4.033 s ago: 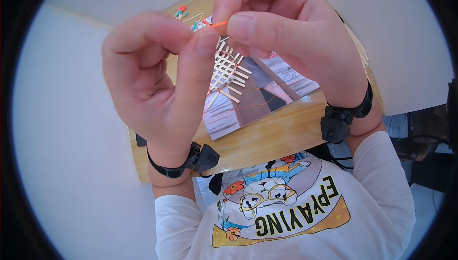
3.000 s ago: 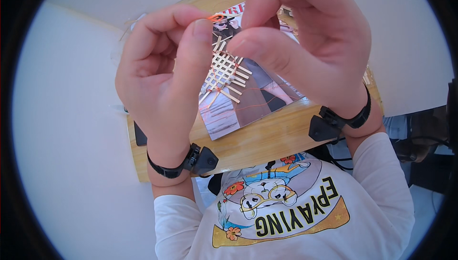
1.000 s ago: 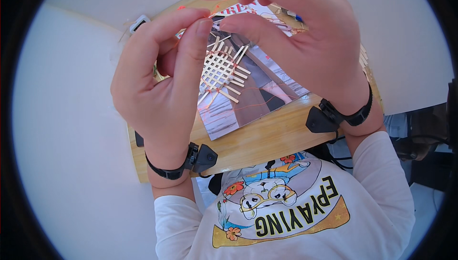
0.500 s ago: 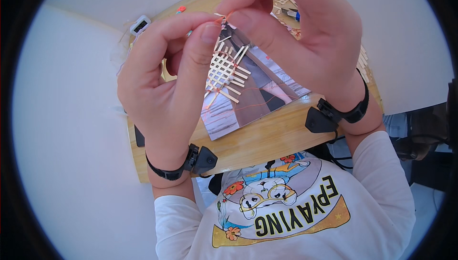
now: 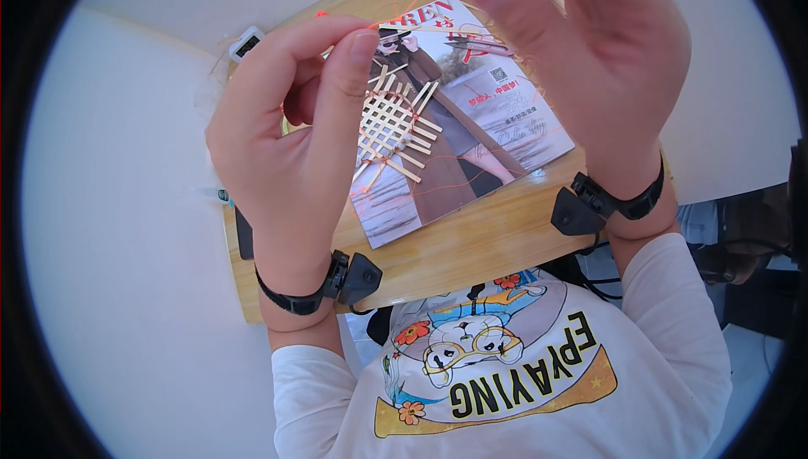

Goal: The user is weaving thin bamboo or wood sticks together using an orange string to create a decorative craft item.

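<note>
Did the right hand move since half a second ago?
Yes. Judged against the magazine, the right hand has moved up and to the right in the picture, uncovering more of the magazine.

Wide fisheye view from the wearer's head, upright, facing steeply down, left hand [image 5: 282, 127] and right hand [image 5: 602, 63] close before the lens, table [image 5: 471, 244] farther off beneath, shirt [image 5: 513, 366] along the lower edge

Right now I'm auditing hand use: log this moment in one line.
left hand: pinching orange thread | right hand: blurred, hold unclear | woven lattice: on magazine | magazine: on wooden table
</note>
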The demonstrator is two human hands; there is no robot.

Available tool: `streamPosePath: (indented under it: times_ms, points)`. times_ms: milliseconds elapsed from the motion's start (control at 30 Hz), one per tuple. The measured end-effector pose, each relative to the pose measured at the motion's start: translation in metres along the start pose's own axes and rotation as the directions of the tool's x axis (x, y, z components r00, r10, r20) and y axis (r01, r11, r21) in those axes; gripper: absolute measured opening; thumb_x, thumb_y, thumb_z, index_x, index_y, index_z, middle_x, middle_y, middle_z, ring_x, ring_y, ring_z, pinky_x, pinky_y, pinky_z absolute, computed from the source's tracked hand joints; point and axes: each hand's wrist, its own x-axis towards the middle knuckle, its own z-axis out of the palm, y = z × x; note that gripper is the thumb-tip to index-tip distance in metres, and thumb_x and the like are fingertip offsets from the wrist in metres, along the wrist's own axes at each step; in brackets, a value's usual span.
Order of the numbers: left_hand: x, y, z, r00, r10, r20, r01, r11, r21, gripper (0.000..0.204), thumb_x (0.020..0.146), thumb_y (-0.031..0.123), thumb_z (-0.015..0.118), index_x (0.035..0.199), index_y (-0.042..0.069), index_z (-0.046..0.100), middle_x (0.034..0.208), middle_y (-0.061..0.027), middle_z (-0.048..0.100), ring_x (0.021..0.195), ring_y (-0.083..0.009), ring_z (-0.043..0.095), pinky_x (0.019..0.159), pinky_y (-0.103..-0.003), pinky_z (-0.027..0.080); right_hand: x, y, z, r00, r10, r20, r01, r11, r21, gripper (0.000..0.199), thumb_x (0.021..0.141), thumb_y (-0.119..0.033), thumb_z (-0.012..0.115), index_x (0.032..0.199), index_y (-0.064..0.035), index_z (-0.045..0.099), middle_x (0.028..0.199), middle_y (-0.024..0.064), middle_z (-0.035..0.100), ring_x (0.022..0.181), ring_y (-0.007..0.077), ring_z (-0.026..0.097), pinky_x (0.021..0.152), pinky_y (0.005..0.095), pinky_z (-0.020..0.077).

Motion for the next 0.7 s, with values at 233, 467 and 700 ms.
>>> streamPosePath:
  times_ms: [233, 467, 700]
  points:
    - [-0.001, -0.001, 0.0, 0.999, -0.027, 0.018, 0.028, 0.999, -0.029, 0.011, 0.084, 0.005, 0.063, 0.091, -0.004, 0.062, 0.082, -0.0049, 0.063, 0.073, -0.0064, 0.056, 0.066, -0.017, 0.043, 0.004, -0.002, 0.017, 0.989, 0.123, 0.078, -0.117, 0.99, -0.08, 0.017, 0.085, -0.012, 0.06, 0.096, 0.0007, 0.058, 0.086, 0.0028, 0.06, 0.075, 0.0064, 0.053, 0.068, 0.0188, 0.0437]
    - [0.0, 0.0, -0.001, 0.992, -0.101, 0.071, 0.104, 0.994, -0.037, 0.012, 0.084, 0.008, 0.063, 0.09, -0.003, 0.062, 0.083, -0.0043, 0.063, 0.075, -0.0071, 0.056, 0.068, -0.018, 0.043, 0.006, -0.008, 0.017, 0.956, 0.253, 0.148, -0.228, 0.959, -0.169, 0.017, 0.085, -0.012, 0.06, 0.096, 0.0008, 0.059, 0.086, 0.0028, 0.06, 0.075, 0.0065, 0.054, 0.068, 0.0188, 0.0439]
    - [0.0, 0.001, 0.0, 0.999, -0.031, 0.032, 0.03, 0.999, 0.025, 0.011, 0.084, 0.008, 0.063, 0.088, -0.002, 0.062, 0.084, -0.0036, 0.062, 0.073, -0.0063, 0.055, 0.067, -0.018, 0.043, 0.003, -0.02, 0.004, 0.901, 0.38, 0.208, -0.324, 0.91, -0.26, 0.017, 0.085, -0.012, 0.061, 0.096, 0.0008, 0.059, 0.085, 0.0028, 0.06, 0.075, 0.0066, 0.054, 0.068, 0.0189, 0.0441]
